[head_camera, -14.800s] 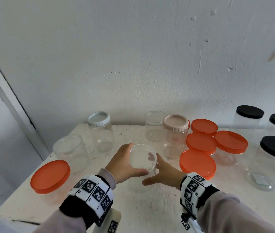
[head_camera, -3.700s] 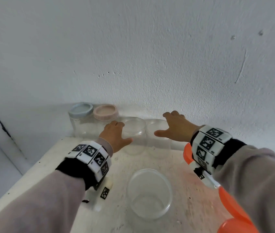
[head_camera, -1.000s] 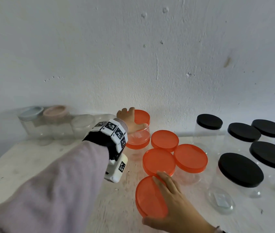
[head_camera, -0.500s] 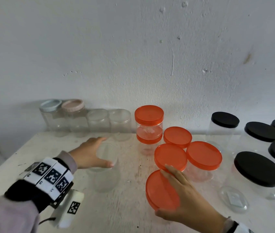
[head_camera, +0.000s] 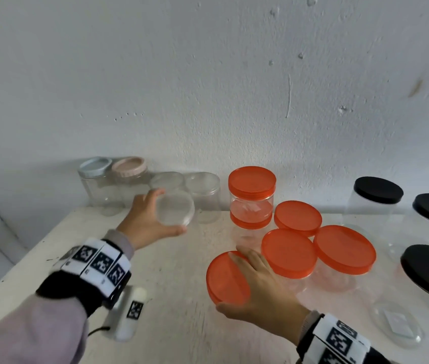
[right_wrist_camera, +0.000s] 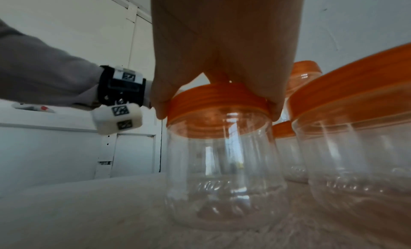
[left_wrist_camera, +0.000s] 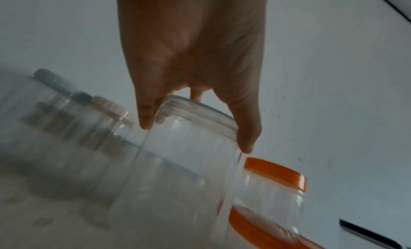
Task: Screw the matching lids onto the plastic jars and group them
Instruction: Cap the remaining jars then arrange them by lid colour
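My left hand [head_camera: 153, 222] grips a clear-lidded plastic jar [head_camera: 175, 212] by its top, lifted off the table in front of two clear-lidded jars [head_camera: 202, 197] at the wall. In the left wrist view the fingers [left_wrist_camera: 144, 117] curl round the jar's lid rim [left_wrist_camera: 200, 115]. My right hand [head_camera: 258, 287] sits on the orange lid [head_camera: 225, 278] of a clear jar [right_wrist_camera: 222, 173] standing on the table, its fingers wrapped over the lid edge [right_wrist_camera: 213, 98]. Beside it stand several more orange-lidded jars [head_camera: 289, 252], one pair stacked [head_camera: 251, 198].
Jars with a pale blue lid [head_camera: 95, 166] and a pink lid [head_camera: 129, 165] stand at the back left against the wall. Black-lidded jars [head_camera: 377, 190] fill the right side. A loose clear lid [head_camera: 397, 325] lies near the front right. The white table [head_camera: 176, 298] ends at left.
My left hand has lifted the clear jar from the table and carried it back toward the clear jars at the wall. My right hand stays on the orange lid.
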The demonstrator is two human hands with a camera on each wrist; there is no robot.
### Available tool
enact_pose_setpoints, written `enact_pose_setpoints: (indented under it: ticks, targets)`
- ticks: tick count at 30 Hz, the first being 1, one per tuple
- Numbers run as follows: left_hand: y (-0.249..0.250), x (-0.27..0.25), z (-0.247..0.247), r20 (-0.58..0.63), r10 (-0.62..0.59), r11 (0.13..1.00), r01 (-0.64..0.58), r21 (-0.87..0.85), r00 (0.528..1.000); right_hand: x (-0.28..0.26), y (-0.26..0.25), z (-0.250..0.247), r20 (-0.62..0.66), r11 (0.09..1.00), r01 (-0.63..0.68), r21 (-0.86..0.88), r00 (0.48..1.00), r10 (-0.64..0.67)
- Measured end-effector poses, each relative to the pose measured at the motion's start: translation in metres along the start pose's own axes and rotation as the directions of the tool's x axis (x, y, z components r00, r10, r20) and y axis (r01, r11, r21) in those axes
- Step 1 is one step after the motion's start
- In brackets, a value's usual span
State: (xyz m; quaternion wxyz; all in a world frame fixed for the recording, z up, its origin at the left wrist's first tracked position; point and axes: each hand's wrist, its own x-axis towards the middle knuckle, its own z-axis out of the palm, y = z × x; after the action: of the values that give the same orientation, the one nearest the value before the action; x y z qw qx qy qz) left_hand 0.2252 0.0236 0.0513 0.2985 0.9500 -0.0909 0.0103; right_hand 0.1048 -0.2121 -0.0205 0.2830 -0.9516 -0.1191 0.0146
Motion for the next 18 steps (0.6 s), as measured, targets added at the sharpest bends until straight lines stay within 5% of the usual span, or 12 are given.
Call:
enact_pose_setpoints:
  ticks: [7,18]
  targets:
    - [0.036,0.081,-0.035,-0.316,0.014,0.996,-0.043,-0.083,0.949,0.018,0.005,0.008,0.001,1.0,-0.029,-0.008,1.0,0.029]
    - [0.053,0.148,-0.018,-0.321,-0.067,0.993,0.033,-0.111,0.945,0.019,0.009,0.01,0.033,0.999,-0.015,-0.046,0.999,0.017]
